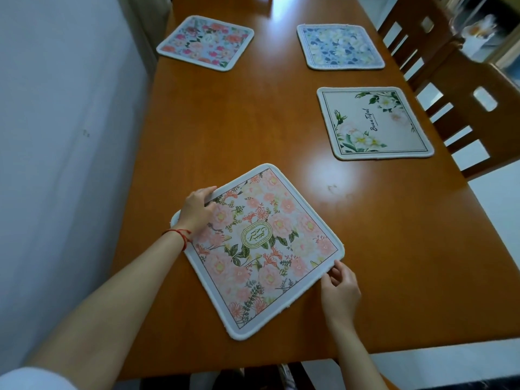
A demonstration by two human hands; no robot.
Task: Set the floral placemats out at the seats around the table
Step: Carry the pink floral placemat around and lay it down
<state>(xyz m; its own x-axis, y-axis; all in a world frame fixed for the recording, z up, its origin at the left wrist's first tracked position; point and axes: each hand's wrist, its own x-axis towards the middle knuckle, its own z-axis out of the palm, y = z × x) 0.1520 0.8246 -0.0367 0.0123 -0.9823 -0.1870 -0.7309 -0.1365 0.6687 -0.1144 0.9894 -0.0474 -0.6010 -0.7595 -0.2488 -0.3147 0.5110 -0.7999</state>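
Note:
A pink floral placemat [264, 249] lies turned at an angle on the near part of the wooden table [253, 130]. My left hand [197, 211] rests on its left corner, fingers curled over the edge. My right hand [339, 288] pinches its right corner. Three more placemats lie flat on the table: a cream one with white flowers [374, 122] at the right edge, a blue and white one [340, 46] at the far right, and a pink and red one [205, 42] at the far left.
Two wooden chairs [461, 88] stand along the table's right side. A white wall [64, 136] runs close along the left edge. A cluttered shelf [484, 32] shows at the far right.

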